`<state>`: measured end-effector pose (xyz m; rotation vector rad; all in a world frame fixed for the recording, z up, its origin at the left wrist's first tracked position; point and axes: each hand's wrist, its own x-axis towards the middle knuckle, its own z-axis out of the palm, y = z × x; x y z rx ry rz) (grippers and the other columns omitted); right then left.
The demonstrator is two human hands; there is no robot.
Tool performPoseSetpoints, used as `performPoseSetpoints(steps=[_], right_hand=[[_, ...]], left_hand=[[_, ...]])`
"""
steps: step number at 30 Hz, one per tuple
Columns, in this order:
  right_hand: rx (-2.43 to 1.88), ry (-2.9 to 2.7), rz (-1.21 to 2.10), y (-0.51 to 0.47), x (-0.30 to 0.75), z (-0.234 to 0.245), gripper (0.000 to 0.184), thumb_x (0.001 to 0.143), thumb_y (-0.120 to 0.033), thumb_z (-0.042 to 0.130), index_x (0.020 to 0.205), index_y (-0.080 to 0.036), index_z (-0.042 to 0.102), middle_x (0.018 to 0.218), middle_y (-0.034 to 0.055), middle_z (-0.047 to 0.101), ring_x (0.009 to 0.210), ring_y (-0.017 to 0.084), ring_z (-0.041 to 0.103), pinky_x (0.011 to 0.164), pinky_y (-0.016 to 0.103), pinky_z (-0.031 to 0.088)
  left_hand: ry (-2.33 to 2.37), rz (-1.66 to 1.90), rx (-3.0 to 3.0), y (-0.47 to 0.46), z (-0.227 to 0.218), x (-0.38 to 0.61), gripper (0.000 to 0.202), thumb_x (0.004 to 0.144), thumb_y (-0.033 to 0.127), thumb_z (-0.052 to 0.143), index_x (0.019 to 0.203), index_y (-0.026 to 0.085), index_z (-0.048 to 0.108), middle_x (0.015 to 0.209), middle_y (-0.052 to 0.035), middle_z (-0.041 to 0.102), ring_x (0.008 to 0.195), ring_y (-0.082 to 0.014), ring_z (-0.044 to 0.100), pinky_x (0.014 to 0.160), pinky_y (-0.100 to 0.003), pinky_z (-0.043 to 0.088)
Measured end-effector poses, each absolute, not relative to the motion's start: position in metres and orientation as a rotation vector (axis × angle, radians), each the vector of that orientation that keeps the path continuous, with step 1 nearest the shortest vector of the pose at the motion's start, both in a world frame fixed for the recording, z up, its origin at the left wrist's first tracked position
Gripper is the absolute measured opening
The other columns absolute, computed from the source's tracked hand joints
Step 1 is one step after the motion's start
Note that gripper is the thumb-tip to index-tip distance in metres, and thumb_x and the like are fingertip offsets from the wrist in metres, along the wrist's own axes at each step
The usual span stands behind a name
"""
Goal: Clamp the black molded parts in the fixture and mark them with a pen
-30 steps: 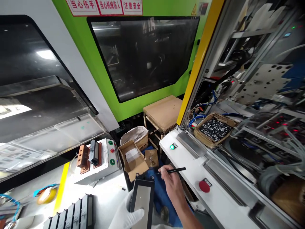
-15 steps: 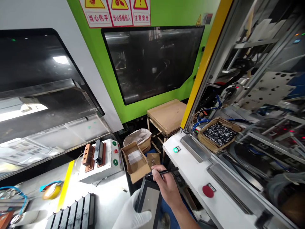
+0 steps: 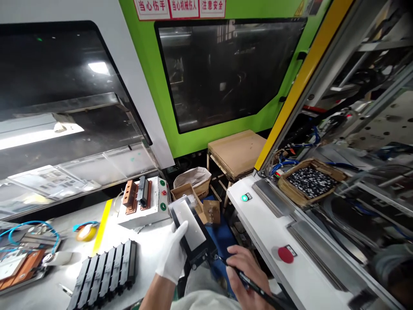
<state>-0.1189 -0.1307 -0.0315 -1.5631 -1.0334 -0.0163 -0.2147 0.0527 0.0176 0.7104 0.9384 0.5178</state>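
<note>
My left hand (image 3: 172, 256), in a white glove, grips a flat black-framed rectangular part (image 3: 191, 230) with a pale face, held tilted above the gap between the bench and the right-hand machine. My bare right hand (image 3: 247, 273) holds a thin black pen-like tool (image 3: 254, 287). The tool's tip points at the near corner of the part, close to its lower edge. A row of similar black parts (image 3: 105, 273) stands on edge on the white bench, left of my left hand.
A white control box (image 3: 151, 215) with red and green buttons carries copper blocks. Open cardboard boxes (image 3: 189, 191) and a bag sit on the floor ahead. To the right is a white machine deck (image 3: 274, 232) with green and red buttons, and a box of small parts (image 3: 309, 183).
My left hand raised the part and tilted it leftward. My right hand drew back toward me and turned the tool so its tip points at the part's near corner. The view shifted right.
</note>
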Motion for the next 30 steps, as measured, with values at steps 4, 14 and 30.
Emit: performPoseSetpoints(steps=[4,14,30], right_hand=[[-1.558,-1.132,-0.136,-0.134,-0.122,-0.034,0.021,0.089,-0.007,0.060,0.105,-0.020,0.061,0.098,0.0097,0.071,0.102,0.024,0.066,0.084,0.037,0.060],[-1.639,-1.153,-0.157,-0.136,-0.117,-0.034,0.017,0.089,-0.008,0.059,0.100,-0.021,0.059,0.091,0.0059,0.070,0.103,0.022,0.066,0.087,0.034,0.057],[-1.421,-1.258,-0.075,-0.109,-0.140,-0.019,0.015,0.082,-0.013,0.060,0.090,-0.026,0.063,0.068,-0.0027,0.064,0.093,0.023,0.069,0.098,0.042,0.047]], left_hand=[[0.982,0.551,0.752,0.053,0.035,-0.203,0.046,0.084,0.028,0.071,0.128,0.023,0.057,0.104,-0.0070,0.077,0.090,-0.0203,0.074,0.075,-0.028,0.062],[0.982,0.579,0.711,0.049,0.028,-0.201,0.050,0.079,0.022,0.074,0.127,0.024,0.058,0.112,-0.0067,0.076,0.098,-0.0204,0.073,0.081,-0.029,0.061],[0.864,0.595,0.568,0.045,0.018,-0.210,0.047,0.078,0.039,0.077,0.119,0.019,0.064,0.107,-0.0095,0.077,0.096,-0.0243,0.073,0.086,-0.035,0.059]])
